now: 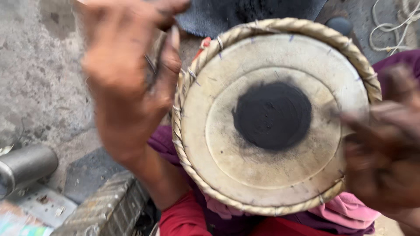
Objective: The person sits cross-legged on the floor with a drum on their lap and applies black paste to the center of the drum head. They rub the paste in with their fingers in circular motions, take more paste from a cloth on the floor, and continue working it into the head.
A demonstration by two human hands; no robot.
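A round drum head (227, 144) of pale skin with a black circular patch (272, 115) in its middle faces up at me. A braided straw-coloured rim (297, 27) runs around it. My left hand (127, 78) is raised beside the drum's left edge, blurred, fingers closed on a thin dark tool (154, 65). My right hand (385, 153) is blurred at the drum's right edge and touches the rim; whether it holds anything I cannot tell. The drum rests on pink and purple cloth (350, 209) over my lap.
Grey concrete floor (39, 78) lies to the left. A metal cylinder (26, 164) and a ridged metal box (109, 209) sit at lower left. White cord (393, 30) lies at upper right, dark cloth (227, 13) at top.
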